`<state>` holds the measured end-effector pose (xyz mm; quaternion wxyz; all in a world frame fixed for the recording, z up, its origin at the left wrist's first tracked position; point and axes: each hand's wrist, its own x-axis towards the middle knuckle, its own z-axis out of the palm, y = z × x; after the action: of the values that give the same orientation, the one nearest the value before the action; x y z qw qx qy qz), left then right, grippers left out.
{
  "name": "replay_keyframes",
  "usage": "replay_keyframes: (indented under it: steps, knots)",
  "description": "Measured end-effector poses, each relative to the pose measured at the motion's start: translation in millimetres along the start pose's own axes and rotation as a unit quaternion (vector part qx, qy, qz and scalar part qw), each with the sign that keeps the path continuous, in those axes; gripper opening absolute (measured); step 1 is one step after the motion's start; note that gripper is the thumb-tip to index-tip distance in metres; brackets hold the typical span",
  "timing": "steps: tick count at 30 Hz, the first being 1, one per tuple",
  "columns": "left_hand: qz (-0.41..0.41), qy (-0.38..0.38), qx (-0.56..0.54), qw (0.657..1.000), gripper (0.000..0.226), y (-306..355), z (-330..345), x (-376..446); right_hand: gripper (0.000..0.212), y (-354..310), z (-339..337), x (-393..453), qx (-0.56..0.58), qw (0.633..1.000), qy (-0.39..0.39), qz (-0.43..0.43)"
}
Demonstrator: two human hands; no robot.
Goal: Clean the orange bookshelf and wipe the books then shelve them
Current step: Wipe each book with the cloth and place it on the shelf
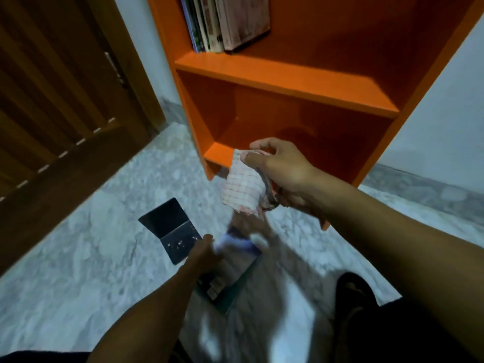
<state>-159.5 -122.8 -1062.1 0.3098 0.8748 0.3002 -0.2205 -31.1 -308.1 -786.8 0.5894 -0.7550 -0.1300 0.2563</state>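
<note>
The orange bookshelf stands against the wall ahead. Several books stand upright at the left of its upper shelf; the lower shelf holds nothing. My right hand grips a bunched white cloth with a red check in front of the lower shelf's front edge. My left hand reaches down to a blurred book lying on the marble floor; its fingers are at the book's left edge, and whether they grip it is unclear. A dark metal bookend lies on the floor just left of that hand.
A brown wooden door fills the left side. Grey-white marble floor spreads around the shelf. A dark sandal on my foot shows at the lower right. White wall lies right of the shelf.
</note>
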Motion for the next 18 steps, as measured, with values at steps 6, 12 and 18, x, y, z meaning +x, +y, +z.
replay_keyframes:
  steps: [6,12,18]
  knots:
    - [-0.084,-0.018,0.053,0.995,0.066,-22.1,40.5,21.1,0.04,14.5,-6.9,11.2,-0.022,0.999,-0.011,0.028]
    - [-0.101,-0.001,0.077,0.992,0.071,-26.3,44.6,29.0,0.039,24.2,-1.7,19.0,-0.003,0.999,-0.023,0.047]
    - [-0.047,0.025,0.073,0.996,0.041,-15.8,29.8,17.3,0.038,21.6,-2.4,14.0,0.024,0.998,-0.024,0.06]
